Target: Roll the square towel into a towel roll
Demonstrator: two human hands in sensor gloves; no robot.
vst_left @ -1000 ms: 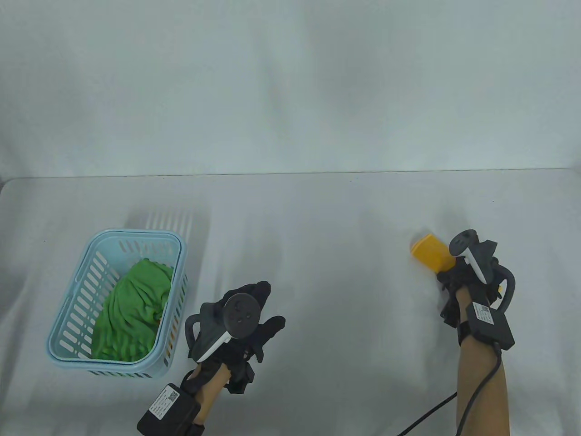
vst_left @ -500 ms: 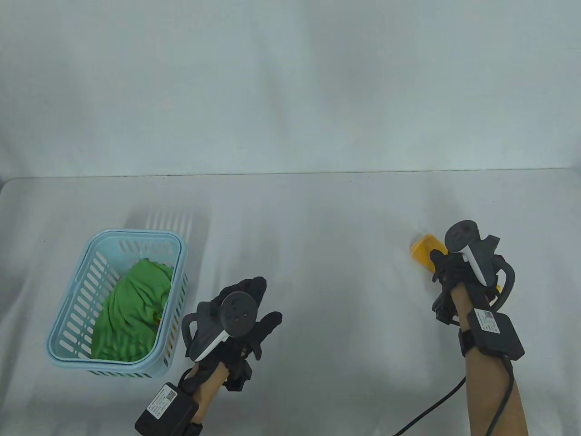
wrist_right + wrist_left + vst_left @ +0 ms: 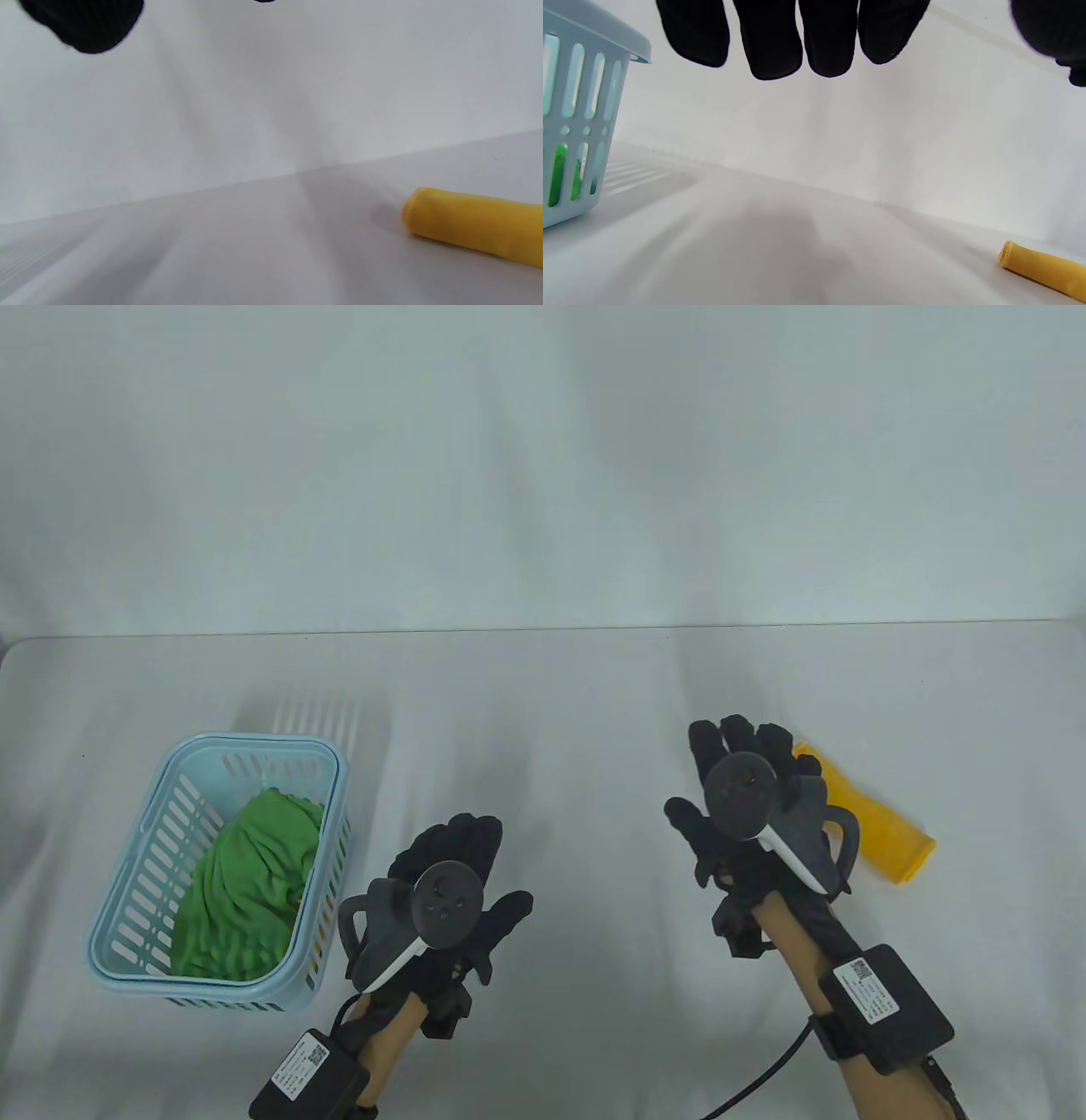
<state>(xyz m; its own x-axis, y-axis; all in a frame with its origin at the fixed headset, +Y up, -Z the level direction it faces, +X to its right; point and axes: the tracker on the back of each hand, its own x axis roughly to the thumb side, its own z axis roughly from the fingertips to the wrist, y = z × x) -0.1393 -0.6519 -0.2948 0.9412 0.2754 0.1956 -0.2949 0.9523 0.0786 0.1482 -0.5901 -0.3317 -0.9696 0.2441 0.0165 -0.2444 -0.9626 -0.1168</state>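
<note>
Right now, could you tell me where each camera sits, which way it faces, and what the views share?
Table view: high in front, facing down at the table; shows left hand, right hand, both forearms, blue basket with green towel.
Left wrist view: low, facing across the table; fingers hang from the top, basket at left.
Right wrist view: low, facing the backdrop; one fingertip at the top left.
Shared: the yellow towel roll appears in all three.
</note>
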